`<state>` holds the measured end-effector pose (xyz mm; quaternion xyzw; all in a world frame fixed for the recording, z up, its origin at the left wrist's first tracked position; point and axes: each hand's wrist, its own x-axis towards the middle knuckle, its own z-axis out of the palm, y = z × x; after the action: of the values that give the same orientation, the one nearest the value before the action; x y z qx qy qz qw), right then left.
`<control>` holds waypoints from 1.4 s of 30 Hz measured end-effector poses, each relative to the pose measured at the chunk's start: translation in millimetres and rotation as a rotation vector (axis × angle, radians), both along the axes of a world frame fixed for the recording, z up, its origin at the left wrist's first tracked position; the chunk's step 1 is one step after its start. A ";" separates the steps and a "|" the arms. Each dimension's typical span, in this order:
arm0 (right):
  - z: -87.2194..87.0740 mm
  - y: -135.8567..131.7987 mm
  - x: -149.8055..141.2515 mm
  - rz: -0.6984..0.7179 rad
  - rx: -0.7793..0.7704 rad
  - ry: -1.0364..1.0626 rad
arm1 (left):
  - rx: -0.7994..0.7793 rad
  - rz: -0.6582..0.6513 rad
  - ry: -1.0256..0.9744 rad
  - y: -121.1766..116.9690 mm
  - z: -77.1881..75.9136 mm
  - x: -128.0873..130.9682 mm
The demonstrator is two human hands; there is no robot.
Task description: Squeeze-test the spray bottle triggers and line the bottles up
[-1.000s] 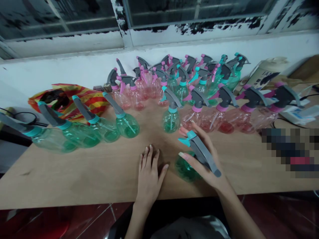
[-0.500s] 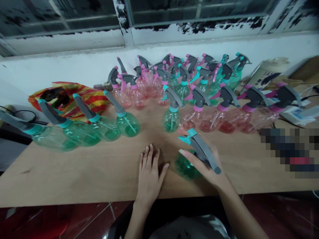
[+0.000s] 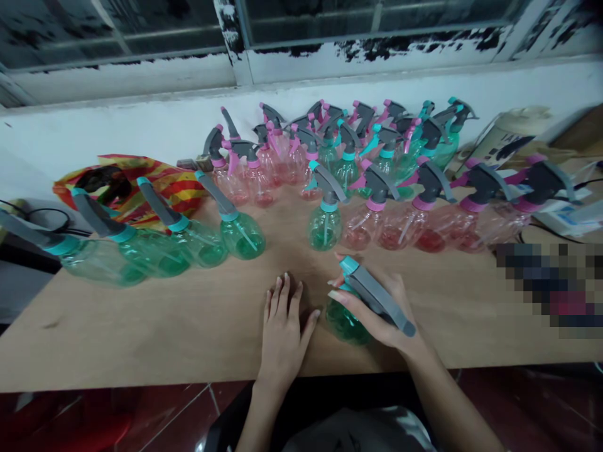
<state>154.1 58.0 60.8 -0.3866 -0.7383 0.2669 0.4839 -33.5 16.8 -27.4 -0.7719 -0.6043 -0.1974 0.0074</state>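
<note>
My right hand (image 3: 377,307) is wrapped round the neck of a green spray bottle (image 3: 346,320) with a grey and teal trigger head (image 3: 374,295); the bottle stands near the front edge of the wooden table (image 3: 141,333). Beside it, my left hand (image 3: 281,329) lies flat on the table with its fingers stretched out, holding nothing, its thumb close to the bottle's base.
Several green bottles (image 3: 240,235) stand in a row at the left, one green bottle (image 3: 325,223) ahead of my hands, and several pink ones (image 3: 424,232) to the right. More crowd against the white wall. A red and yellow bag (image 3: 136,182) lies at the back left.
My right hand has shifted the green bottle slightly left, toward my left hand, and its trigger head has tipped lower. My left hand has stayed flat in place.
</note>
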 end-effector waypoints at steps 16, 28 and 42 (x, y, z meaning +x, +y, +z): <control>4.6 -2.2 19.6 0.061 -0.013 -0.076 | 0.000 0.005 -0.001 0.2 1.9 1.4; -25.8 -49.4 43.5 -0.218 -0.142 -0.178 | 0.011 -0.017 -0.045 -0.4 -2.3 -1.0; -11.7 7.8 -21.8 -0.287 -0.002 -0.539 | -0.036 0.145 -0.415 -27.4 14.9 -38.2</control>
<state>132.3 65.8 49.1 -0.5441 -0.7778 0.0844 0.3031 -71.7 -10.6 -12.5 -0.6694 -0.6501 -0.3400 -0.1166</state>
